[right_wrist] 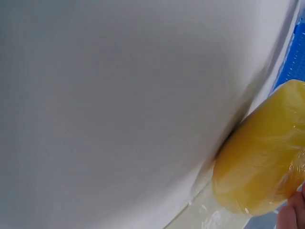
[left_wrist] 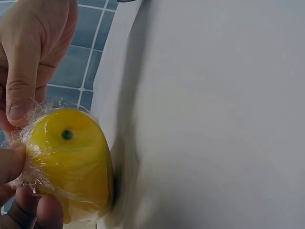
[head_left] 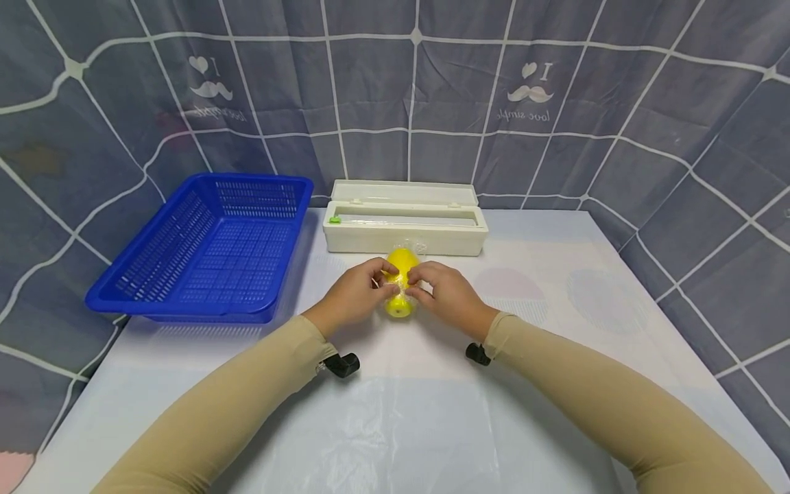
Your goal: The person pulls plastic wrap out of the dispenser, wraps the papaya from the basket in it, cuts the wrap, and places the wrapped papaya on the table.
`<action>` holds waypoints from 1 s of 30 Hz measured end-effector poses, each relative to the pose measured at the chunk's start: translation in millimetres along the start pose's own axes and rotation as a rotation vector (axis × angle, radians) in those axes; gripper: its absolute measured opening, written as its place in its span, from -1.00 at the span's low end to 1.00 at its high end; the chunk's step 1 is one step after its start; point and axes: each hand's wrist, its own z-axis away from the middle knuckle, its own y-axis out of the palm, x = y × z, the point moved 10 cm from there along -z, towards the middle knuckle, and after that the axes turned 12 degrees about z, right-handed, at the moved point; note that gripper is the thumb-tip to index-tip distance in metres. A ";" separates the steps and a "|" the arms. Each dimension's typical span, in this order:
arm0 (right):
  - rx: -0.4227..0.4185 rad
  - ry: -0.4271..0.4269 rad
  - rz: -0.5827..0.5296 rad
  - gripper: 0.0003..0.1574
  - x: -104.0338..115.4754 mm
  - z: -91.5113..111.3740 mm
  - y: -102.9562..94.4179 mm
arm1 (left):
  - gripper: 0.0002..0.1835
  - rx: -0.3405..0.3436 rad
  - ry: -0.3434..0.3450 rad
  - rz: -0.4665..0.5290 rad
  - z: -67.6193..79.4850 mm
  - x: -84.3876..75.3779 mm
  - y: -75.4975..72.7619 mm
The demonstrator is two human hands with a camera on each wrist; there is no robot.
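A smooth yellow fruit (head_left: 402,261), elongated and of unclear kind, lies on the table wrapped in clear cling film (left_wrist: 34,160). A small green spot marks its rounded end in the left wrist view. From the left side, my left hand (head_left: 354,291) pinches the gathered film over the fruit between thumb and fingers. My right hand (head_left: 449,293) does the same from the right, its fingertips close to the left hand's. Only some fingertips of the right hand show in the right wrist view, beside the wrapped fruit (right_wrist: 259,157).
Just behind the fruit stands a white cling film dispenser (head_left: 404,241), its lid raised and a green slider (head_left: 335,220) at the left. A blue plastic basket (head_left: 185,307) sits on the left of the white-covered table (head_left: 395,425). Grey checked curtain (head_left: 370,82) surrounds the back and sides.
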 end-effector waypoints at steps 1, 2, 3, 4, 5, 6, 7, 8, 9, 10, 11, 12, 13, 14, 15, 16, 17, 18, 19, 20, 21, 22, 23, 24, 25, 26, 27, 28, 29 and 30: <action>-0.003 -0.009 0.001 -0.71 0.0 0.2 -0.4 | -0.67 -0.004 0.001 0.001 -0.3 -0.4 -0.1; 0.004 -0.010 0.007 -0.64 -0.7 -0.1 -0.3 | -0.68 -0.008 -0.003 0.002 -0.2 -0.4 -0.1; 0.015 -0.008 0.019 -0.55 -1.7 -0.5 -0.2 | -0.68 -0.014 -0.004 0.001 -0.1 -0.5 -0.3; 0.036 0.004 0.030 -0.43 -3.6 -1.7 0.5 | -0.68 -0.019 -0.006 -0.003 -0.2 -0.6 -0.5; 0.063 0.023 0.044 -0.31 -6.8 -3.2 2.2 | -0.68 -0.022 -0.005 -0.009 -0.1 -1.3 -0.8; 0.093 0.046 0.057 -0.21 -10.6 -4.7 4.4 | -0.69 -0.027 -0.004 -0.016 -0.5 -1.5 -1.5; 0.132 0.071 0.070 -0.12 -14.8 -6.0 7.3 | -0.69 -0.028 -0.002 -0.021 -1.1 -2.0 -1.9; 0.175 0.094 0.076 -0.05 -19.0 -7.4 11.0 | -0.70 -0.023 -0.008 -0.022 -1.6 -1.8 -2.0; 0.209 0.112 0.074 0.00 -23.0 -8.2 14.3 | -0.70 -0.015 -0.011 -0.021 -2.5 -1.8 -2.1; 0.236 0.126 0.066 0.02 -26.4 -8.9 17.4 | -0.70 -0.005 -0.016 -0.013 -3.7 -1.1 -2.1; 0.252 0.130 0.055 0.02 -29.0 -9.2 19.8 | -0.71 0.006 -0.020 -0.005 -4.6 -0.5 -2.3; 0.261 0.133 0.040 0.01 -30.7 -9.5 21.4 | -0.71 0.016 -0.022 -0.001 -6.0 0.6 -2.3; 0.267 0.134 0.027 0.00 -32.3 -9.7 22.9 | -0.71 0.025 -0.028 0.009 -7.0 2.2 -2.7; 0.267 0.138 0.014 -0.01 -34.0 -10.0 23.9 | -0.72 0.030 -0.032 0.016 -7.8 3.5 -3.5; 0.266 0.144 0.002 -0.01 -35.6 -10.2 24.0 | -0.72 0.031 -0.035 0.021 -8.6 4.6 -4.6; 0.268 0.153 -0.009 -0.02 -37.3 -10.4 24.4 | -0.74 0.032 -0.033 0.021 -9.6 5.3 -5.6; 0.272 0.164 -0.025 -0.02 -38.9 -10.6 24.8 | -0.75 0.029 -0.033 0.020 -10.2 5.6 -6.7; 0.279 0.177 -0.040 -0.03 -40.4 -10.9 25.5 | -0.77 0.028 -0.032 0.020 -10.9 6.0 -7.4; 0.288 0.189 -0.055 -0.03 -41.7 -11.0 26.0 | -0.78 0.025 -0.036 0.025 -11.1 6.3 -7.9; 0.297 0.205 -0.075 -0.03 -43.1 -11.1 26.3 | -0.79 0.023 -0.037 0.026 -11.4 6.3 -7.9; 0.308 0.221 -0.097 -0.04 -44.2 -10.9 26.6 | -0.80 0.021 -0.040 0.028 -11.5 6.5 -7.4; 0.317 0.237 -0.121 -0.04 -45.4 -10.7 27.0 | -0.81 0.018 -0.042 0.030 -11.7 6.7 -6.7; 0.323 0.253 -0.143 -0.04 -46.7 -10.4 27.1 | -0.81 0.013 -0.045 0.033 -11.7 6.9 -6.0; 0.330 0.267 -0.160 -0.04 -47.8 -10.0 27.3 | -0.82 0.010 -0.045 0.033 -11.5 6.8 -5.3; 0.333 0.282 -0.177 -0.04 -48.5 -9.6 27.2 | -0.82 0.005 -0.044 0.031 -11.3 6.9 -4.6; 0.336 0.294 -0.190 -0.04 -49.0 -9.2 27.1 | -0.82 0.003 -0.041 0.028 -11.2 7.0 -4.2; 0.338 0.302 -0.198 -0.03 -49.1 -8.9 27.0 | -0.82 0.004 -0.033 0.022 -11.0 6.7 -3.9; 0.338 0.311 -0.207 -0.03 -49.3 -8.7 26.9 | -0.82 0.012 -0.026 0.018 -10.8 6.9 -3.4; 0.338 0.318 -0.213 -0.03 -49.3 -8.5 26.9 | -0.82 0.024 -0.016 0.015 -10.6 7.0 -3.0; 0.338 0.324 -0.216 -0.03 -49.7 -8.3 27.3 | -0.83 0.039 -0.009 0.011 -10.3 7.8 -3.0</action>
